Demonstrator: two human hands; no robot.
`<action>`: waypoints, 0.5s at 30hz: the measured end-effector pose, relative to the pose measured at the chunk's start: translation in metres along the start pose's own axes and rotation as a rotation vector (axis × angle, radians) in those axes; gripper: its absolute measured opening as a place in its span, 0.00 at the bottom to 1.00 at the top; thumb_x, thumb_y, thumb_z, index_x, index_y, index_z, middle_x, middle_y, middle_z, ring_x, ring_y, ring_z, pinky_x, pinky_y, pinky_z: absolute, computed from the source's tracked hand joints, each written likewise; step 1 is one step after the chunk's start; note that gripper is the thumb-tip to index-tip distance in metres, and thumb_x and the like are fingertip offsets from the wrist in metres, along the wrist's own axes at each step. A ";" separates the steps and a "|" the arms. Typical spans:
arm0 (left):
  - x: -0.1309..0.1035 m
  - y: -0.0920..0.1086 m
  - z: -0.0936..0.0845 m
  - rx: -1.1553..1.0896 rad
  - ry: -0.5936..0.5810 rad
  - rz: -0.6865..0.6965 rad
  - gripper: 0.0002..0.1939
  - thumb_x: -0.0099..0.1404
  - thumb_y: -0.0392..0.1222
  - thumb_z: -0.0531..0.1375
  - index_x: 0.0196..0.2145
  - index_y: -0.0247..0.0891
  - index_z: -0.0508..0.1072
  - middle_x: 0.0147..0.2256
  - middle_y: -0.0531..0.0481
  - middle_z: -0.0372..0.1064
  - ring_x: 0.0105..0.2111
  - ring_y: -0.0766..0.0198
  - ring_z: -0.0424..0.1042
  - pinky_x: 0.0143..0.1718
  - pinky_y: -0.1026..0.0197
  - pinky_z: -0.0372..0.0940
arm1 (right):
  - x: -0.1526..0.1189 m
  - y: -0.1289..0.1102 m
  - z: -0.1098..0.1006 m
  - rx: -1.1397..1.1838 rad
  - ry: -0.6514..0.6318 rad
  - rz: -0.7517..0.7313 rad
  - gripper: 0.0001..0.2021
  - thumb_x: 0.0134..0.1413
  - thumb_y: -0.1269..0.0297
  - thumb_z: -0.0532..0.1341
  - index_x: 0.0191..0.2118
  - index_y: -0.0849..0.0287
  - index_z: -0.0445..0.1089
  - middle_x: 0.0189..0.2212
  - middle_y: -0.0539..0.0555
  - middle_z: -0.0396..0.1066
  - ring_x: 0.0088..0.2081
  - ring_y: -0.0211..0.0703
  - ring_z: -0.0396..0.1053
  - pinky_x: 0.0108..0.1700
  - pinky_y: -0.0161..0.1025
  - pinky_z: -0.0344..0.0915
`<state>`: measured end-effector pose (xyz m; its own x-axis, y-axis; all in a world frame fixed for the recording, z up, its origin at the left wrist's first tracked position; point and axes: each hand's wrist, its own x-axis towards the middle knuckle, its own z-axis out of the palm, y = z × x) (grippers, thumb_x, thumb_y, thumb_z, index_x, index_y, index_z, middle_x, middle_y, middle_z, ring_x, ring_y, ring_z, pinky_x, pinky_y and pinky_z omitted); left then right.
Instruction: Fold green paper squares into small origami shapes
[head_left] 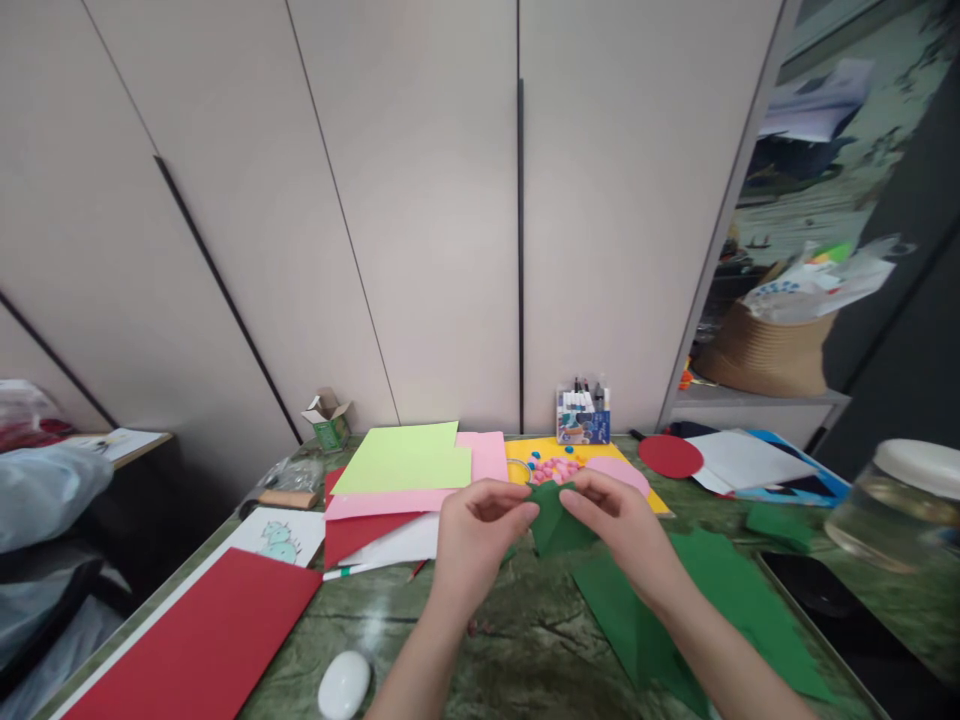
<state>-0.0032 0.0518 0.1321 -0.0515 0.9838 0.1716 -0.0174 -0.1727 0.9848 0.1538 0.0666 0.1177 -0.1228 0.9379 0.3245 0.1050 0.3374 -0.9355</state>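
Observation:
A small piece of green paper point(553, 525) is held up between both hands over the middle of the table. My left hand point(480, 525) pinches its upper left edge between thumb and fingertips. At its upper right edge, my right hand point(611, 515) pinches the paper in the same way. The piece hangs below the fingers and looks creased or folded; its exact shape is blurred. Under my right forearm lie larger sheets of green paper point(705, 570). Behind the hands, pink pieces point(551, 470) and a few blue ones rest on a yellow sheet point(536, 447).
Yellow-green sheets point(405, 460) lie atop pink and red paper at the back left. A red sheet point(202, 630) and a white oval object point(344, 685) are at the front left. To the right are a phone-like black slab point(862, 630) and a lidded jar point(896, 510). A marker box point(583, 418) stands behind.

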 end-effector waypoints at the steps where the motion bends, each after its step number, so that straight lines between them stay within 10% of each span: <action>1: 0.000 0.000 0.000 -0.001 -0.002 0.001 0.07 0.46 0.37 0.65 0.26 0.34 0.75 0.22 0.50 0.73 0.21 0.68 0.69 0.24 0.66 0.65 | 0.000 0.000 0.000 0.003 0.004 0.001 0.12 0.49 0.58 0.58 0.22 0.59 0.60 0.20 0.46 0.54 0.25 0.36 0.54 0.26 0.33 0.53; 15: -0.003 0.000 0.001 0.000 0.014 0.017 0.06 0.46 0.37 0.65 0.25 0.34 0.75 0.22 0.50 0.73 0.21 0.67 0.69 0.24 0.65 0.65 | -0.003 -0.005 0.004 -0.049 0.032 -0.070 0.11 0.49 0.59 0.58 0.22 0.59 0.61 0.20 0.47 0.58 0.24 0.37 0.57 0.25 0.32 0.56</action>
<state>-0.0016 0.0489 0.1313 -0.0659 0.9799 0.1880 -0.0169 -0.1895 0.9817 0.1499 0.0620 0.1213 -0.1004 0.9138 0.3936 0.1455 0.4049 -0.9027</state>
